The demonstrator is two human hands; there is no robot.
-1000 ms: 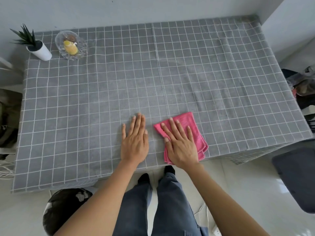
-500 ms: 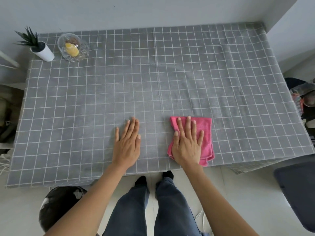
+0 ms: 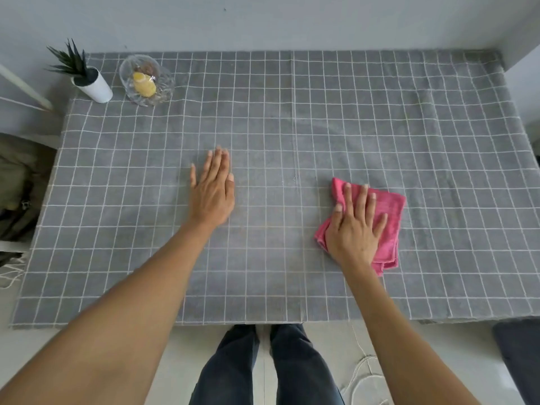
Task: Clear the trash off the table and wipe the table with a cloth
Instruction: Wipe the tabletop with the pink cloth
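A folded pink cloth [image 3: 387,217] lies on the table [image 3: 292,118], which is covered by a grey checked tablecloth, right of centre. My right hand [image 3: 355,226] presses flat on the cloth's left part with fingers spread, covering much of it. My left hand [image 3: 213,190] rests flat on the bare tablecloth near the middle, fingers together, holding nothing. No trash shows on the tabletop.
A small plant in a white pot [image 3: 90,80] and a glass dish with a yellow object [image 3: 146,81] stand at the far left corner. A wall runs behind the table. A dark bag [image 3: 17,185] sits left; a dark seat [image 3: 520,352] at lower right.
My right hand has slid the pink cloth to the right and farther onto the table. My left hand has moved farther from the near edge, and the gap between the hands has widened.
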